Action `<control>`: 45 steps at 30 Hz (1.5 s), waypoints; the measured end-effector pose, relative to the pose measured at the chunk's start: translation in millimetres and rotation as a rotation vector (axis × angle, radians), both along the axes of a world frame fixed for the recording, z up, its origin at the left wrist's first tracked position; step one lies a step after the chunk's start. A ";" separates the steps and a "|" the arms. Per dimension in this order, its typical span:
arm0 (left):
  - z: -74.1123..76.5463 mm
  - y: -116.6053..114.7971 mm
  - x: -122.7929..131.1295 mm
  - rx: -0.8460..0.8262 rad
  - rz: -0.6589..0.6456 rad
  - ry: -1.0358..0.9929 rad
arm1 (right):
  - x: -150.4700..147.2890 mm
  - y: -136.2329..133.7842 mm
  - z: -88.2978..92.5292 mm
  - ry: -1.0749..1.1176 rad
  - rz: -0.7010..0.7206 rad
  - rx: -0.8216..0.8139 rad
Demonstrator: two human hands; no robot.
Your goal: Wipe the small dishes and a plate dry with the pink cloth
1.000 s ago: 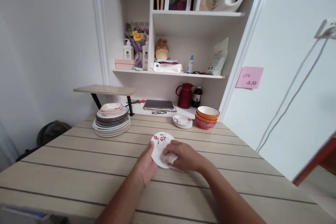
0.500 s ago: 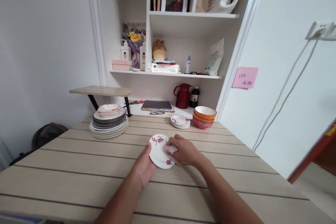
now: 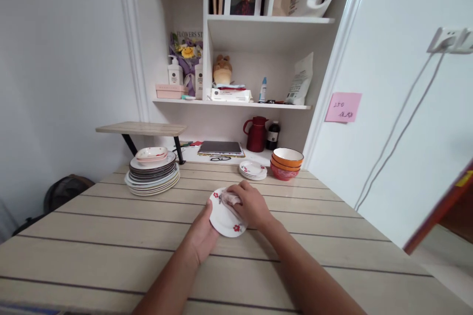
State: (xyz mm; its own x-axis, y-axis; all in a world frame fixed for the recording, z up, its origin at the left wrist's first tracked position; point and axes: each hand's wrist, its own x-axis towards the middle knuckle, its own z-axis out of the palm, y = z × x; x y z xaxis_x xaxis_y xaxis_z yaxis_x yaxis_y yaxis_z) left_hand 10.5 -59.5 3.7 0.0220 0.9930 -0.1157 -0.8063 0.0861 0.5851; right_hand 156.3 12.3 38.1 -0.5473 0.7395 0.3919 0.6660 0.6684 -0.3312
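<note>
A small white plate with red flowers lies near the middle of the wooden table. My left hand grips its near left rim, thumb on the edge. My right hand is closed on a crumpled pale cloth and presses it on the far part of the plate.
A tall stack of plates topped by a pink-rimmed dish stands at the back left. A short stack of small flowered plates and nested orange and red bowls sit at the back right. Shelves with a red jug are behind.
My right hand has slid the cloth from the plate's near right side up to its far edge. The red flower at the near rim has come into sight. My left hand has kept its hold.
</note>
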 end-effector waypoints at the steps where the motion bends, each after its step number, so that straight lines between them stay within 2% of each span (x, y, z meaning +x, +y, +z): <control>1: -0.1 -0.2 0.3 -0.006 0.009 0.001 | 5.4 0.9 0.1 -0.008 -0.016 -0.015; 3: 0.6 -1.0 0.8 -0.011 0.013 -0.005 | 15.7 -0.6 0.1 -0.039 0.006 -0.047; 6: 3.0 -2.5 1.1 -0.003 0.010 -0.019 | 22.8 -8.8 0.1 -0.093 0.127 -0.092; 9: 4.8 -3.3 0.3 0.004 -0.011 -0.028 | 15.3 -17.2 0.0 -0.099 0.258 -0.115; 11: 4.7 -3.0 -0.5 -0.002 -0.032 -0.023 | 5.0 -19.7 -0.1 -0.057 0.281 -0.093; 13: 3.9 -2.2 -1.0 -0.006 -0.041 -0.016 | -4.7 -19.0 0.1 -0.019 0.222 -0.050; 16: 2.0 -1.1 -0.7 -0.001 -0.023 -0.015 | -10.6 -14.1 0.4 0.003 0.025 -0.023; 19: 0.9 -0.9 -0.2 0.000 0.007 -0.024 | -4.5 -10.6 -0.4 0.012 -0.110 -0.050; 21: 0.8 -1.2 -0.1 -0.003 0.025 -0.031 | 1.8 -11.8 -0.9 -0.005 -0.138 -0.073; 23: 1.5 -1.6 -0.3 -0.004 0.042 -0.039 | 6.4 -16.2 -0.7 -0.034 -0.127 -0.094; 27: 4.1 -3.1 -0.8 -0.009 0.056 -0.043 | 4.0 -28.2 0.7 -0.094 -0.009 -0.123; 31: 5.1 -3.8 -0.6 -0.020 0.001 -0.019 | -9.7 -30.4 -1.5 -0.040 0.098 -0.087; 33: 3.6 -2.7 -0.6 -0.016 -0.019 0.003 | -15.0 -25.4 -2.3 0.018 0.090 -0.016; 35: 0.9 -0.6 -0.9 -0.007 -0.018 0.022 | -15.2 -18.6 -1.6 0.034 0.012 0.036; 39: -4.0 3.2 -2.8 0.008 -0.005 0.004 | 0.3 -10.7 2.2 -0.023 -0.135 -0.032; 42: -4.7 3.8 -4.9 0.012 -0.011 -0.063 | 11.9 -15.4 2.4 -0.071 -0.063 -0.087; 45: -3.3 3.5 -6.6 0.027 -0.013 -0.081 | 8.8 -24.2 0.1 -0.100 0.056 -0.114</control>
State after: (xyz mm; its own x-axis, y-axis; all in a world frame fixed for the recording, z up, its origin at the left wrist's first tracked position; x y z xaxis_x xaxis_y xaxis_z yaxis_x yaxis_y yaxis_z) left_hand 4.0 -55.9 0.4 0.0428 0.9953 -0.0866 -0.8502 0.0818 0.5200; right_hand 165.2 -11.9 38.3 -0.6214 0.7431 0.2483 0.6620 0.6675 -0.3409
